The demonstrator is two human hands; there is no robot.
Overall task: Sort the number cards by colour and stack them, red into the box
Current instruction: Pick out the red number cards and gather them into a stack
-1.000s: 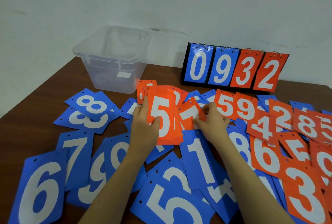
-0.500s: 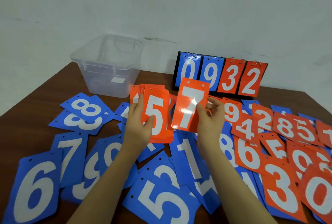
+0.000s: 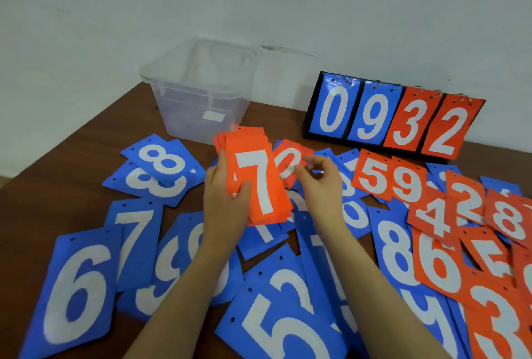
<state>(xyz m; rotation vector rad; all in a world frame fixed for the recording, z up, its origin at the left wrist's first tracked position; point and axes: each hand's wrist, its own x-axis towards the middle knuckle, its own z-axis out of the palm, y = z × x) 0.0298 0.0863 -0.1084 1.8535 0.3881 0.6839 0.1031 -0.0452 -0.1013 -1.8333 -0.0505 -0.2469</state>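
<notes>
My left hand (image 3: 227,206) has its grip clamped on the red stack (image 3: 256,180), thumb across the 7, keeping it squared for the box (image 3: 201,91) behind. My right hand (image 3: 319,183) hangs over the bench (image 3: 57,180), fingers loosely curled and empty, beside the red 0 (image 3: 289,161).

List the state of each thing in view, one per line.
Red stack: gripped by left hand, 7 on top.
Right hand: fingers curled, at red 0 card.
Clear box: open, upright.
Scoreboard: standing, reads 0932.
Blue cards: scattered, face up.
</notes>
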